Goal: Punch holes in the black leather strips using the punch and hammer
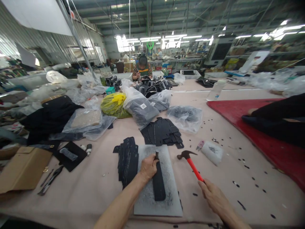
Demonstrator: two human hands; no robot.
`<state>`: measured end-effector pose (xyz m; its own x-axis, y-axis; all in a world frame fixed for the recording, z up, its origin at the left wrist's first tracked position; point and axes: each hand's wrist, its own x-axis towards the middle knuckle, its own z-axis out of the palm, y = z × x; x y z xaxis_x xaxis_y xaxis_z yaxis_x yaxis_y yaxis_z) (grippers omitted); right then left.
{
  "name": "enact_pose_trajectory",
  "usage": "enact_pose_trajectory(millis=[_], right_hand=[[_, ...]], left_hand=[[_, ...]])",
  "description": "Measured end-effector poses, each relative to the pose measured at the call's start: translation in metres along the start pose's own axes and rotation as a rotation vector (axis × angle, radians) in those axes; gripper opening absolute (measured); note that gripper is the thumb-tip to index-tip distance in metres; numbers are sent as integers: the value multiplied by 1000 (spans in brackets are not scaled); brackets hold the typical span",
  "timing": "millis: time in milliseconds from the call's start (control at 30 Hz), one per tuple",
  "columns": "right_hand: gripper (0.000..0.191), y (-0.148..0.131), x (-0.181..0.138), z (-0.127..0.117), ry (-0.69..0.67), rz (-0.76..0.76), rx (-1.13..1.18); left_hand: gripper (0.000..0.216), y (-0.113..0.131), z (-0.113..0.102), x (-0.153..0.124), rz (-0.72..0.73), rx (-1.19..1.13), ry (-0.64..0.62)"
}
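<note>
My left hand [148,166] is closed around a small metal punch [157,155] held upright on a black strip [158,183]. The strip lies on a grey scuffed plate [166,197] at the table's near edge. My right hand [213,194] grips the red handle of a hammer [192,164], whose dark head hangs a little right of the punch and above the table. A stack of black strips [128,160] lies just left of the plate. More black cut pieces [162,131] are piled beyond the plate.
Small black punched bits [240,165] dot the beige table. A white bag [212,152] sits right of the hammer, a cardboard box [23,168] and scissors [50,180] at left. A red mat [262,133] lies far right. Plastic bags crowd the middle. A person [142,68] works far behind.
</note>
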<state>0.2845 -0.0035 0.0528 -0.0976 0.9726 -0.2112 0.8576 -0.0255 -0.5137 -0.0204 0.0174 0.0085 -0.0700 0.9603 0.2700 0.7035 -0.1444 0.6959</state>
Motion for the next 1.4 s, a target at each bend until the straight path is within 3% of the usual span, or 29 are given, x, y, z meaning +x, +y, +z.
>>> enact_pose_trajectory(millis=[67,167,300,367,533,667,933,1067,1233,1333,1400], right_hand=[[34,4,0,18,124,-43,-186],[43,-24,-1,38,246,-226,-314],[58,-84,-7,66,-19,-479,-204],[66,-101,-11,81,-121,-511,-176],[66,-103,-19,103,-96,-473,-187],[68,-98,-18,109,-58,-502,-217],[63,-103,-21,111,-58,-480,-263],[61,-108,-16,100,-82,-489,-236],[69,-104,-9,84,-152,-513,-199],[84,-91,-11,80,-244,-589,-187],[83,-84,-12,82,-256,-630,-189]], left_hand=[[10,1,-1,0,-18,3,-16],[10,3,-3,0,-37,5,-42],[13,8,-9,2,-35,-20,-59],[15,10,-12,3,-26,-57,-69],[21,10,-13,5,-15,-138,-77],[13,9,-10,7,-77,-123,-90],[20,7,-17,29,-360,-226,120],[21,12,-21,6,-380,-267,138],[19,19,-15,-29,-301,-287,115],[19,20,-13,-33,-301,-305,111],[19,20,-13,-27,-326,-323,114]])
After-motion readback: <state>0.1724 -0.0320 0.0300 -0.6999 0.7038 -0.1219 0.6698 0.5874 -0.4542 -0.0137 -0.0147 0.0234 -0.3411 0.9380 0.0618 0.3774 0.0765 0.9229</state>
